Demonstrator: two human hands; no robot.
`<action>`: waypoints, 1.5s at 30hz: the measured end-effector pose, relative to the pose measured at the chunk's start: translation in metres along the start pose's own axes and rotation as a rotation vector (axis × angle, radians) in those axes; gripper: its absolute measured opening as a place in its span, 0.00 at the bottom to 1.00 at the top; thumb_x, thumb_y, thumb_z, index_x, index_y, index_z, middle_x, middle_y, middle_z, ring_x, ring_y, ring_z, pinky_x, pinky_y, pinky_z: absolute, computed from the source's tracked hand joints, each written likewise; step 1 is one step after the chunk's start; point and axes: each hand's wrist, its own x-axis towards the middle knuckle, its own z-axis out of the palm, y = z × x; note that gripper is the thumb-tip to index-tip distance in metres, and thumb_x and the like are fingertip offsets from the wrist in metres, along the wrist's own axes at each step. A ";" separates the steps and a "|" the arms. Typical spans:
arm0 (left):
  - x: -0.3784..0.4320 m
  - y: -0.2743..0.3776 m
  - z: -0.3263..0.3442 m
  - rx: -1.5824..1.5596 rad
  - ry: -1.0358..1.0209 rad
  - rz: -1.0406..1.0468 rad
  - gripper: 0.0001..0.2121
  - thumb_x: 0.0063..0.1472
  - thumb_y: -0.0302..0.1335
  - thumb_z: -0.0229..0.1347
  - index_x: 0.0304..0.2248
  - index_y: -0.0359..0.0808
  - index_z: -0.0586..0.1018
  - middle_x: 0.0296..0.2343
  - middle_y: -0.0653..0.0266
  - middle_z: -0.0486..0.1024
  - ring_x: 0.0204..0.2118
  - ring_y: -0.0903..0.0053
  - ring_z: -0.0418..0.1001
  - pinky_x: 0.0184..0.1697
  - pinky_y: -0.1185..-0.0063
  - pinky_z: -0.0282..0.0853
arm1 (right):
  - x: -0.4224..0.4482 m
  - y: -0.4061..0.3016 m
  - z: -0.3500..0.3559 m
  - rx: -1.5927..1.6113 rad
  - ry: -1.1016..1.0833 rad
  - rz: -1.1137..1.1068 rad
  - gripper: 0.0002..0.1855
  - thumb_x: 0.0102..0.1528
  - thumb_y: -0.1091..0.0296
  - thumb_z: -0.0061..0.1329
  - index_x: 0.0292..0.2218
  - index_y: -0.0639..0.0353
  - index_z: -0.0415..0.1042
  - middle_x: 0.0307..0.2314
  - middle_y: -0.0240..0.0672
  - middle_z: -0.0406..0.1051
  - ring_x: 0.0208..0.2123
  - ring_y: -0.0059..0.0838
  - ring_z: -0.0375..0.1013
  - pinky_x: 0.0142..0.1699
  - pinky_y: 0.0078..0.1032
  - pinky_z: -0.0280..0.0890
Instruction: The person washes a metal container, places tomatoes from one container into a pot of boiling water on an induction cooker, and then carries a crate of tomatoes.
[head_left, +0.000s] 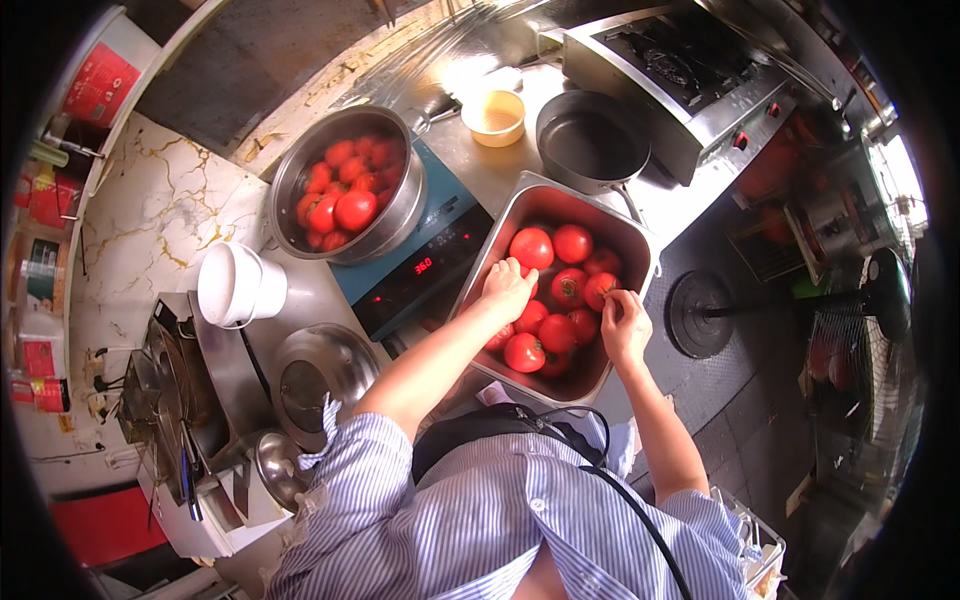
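Observation:
A deep rectangular stainless steel pan full of red tomatoes stands right before me. Over its left side, my left hand bends its fingers down onto a tomato that it mostly covers; its grip is hidden. At the right wall, my right hand has thumb and fingertips pinched at the stem end of a tomato. Green-brown stem remnants show on a tomato between the hands. To the left, a round steel pot holds more tomatoes, on an induction cooker with a lit red display.
Behind the pan stand a black frying pan, a cream plastic bowl and a gas stove. A white bucket, a steel lid and a knife rack are at left. A pedestal fan stands on the floor at right.

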 end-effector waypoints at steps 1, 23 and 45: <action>0.004 -0.002 0.011 -0.009 0.055 -0.039 0.19 0.53 0.26 0.47 0.47 0.42 0.66 0.38 0.50 0.64 0.41 0.62 0.64 0.44 0.72 0.61 | 0.001 -0.002 0.001 0.014 -0.009 0.000 0.02 0.46 0.71 0.46 0.26 0.57 0.69 0.20 0.35 0.66 0.23 0.37 0.69 0.29 0.27 0.63; -0.055 -0.222 -0.136 -0.234 0.602 -0.487 0.30 0.44 0.30 0.60 0.49 0.47 0.64 0.44 0.56 0.64 0.45 0.60 0.65 0.46 0.69 0.63 | 0.002 0.001 -0.001 0.018 -0.028 0.016 0.02 0.46 0.71 0.46 0.26 0.56 0.69 0.23 0.36 0.68 0.26 0.40 0.69 0.31 0.29 0.64; -0.039 0.059 -0.008 -0.317 0.121 0.383 0.24 0.40 0.27 0.57 0.42 0.37 0.68 0.37 0.54 0.65 0.39 0.62 0.65 0.41 0.70 0.65 | 0.001 -0.002 -0.004 0.038 -0.015 0.026 0.02 0.46 0.71 0.45 0.26 0.57 0.69 0.22 0.36 0.67 0.26 0.39 0.69 0.31 0.28 0.64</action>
